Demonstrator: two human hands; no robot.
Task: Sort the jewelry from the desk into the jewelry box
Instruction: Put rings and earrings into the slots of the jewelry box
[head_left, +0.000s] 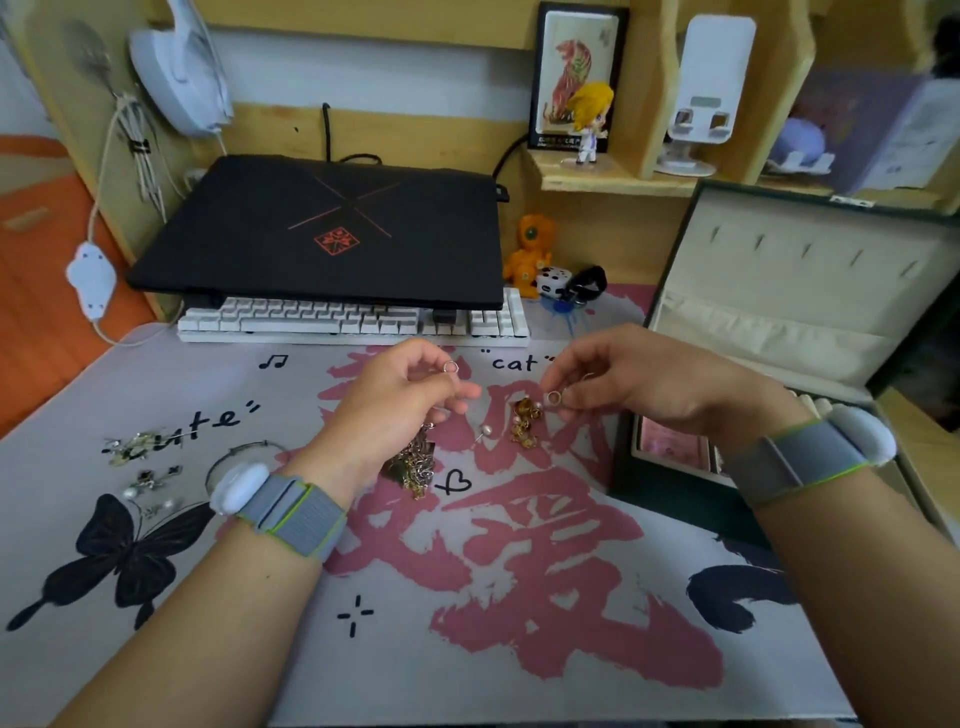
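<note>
While each hand (400, 395) (623, 384) pinches one ring (451, 367) (554, 398) (two total), pins wait.

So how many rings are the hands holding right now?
2. One thin ring pinched in the left hand, one thicker ring pinched in the right hand. More may sit hidden in the piles.

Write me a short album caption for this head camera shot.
Left hand and right hand each pinch a small ring above gold jewelry piles beside the open jewelry box.
</note>
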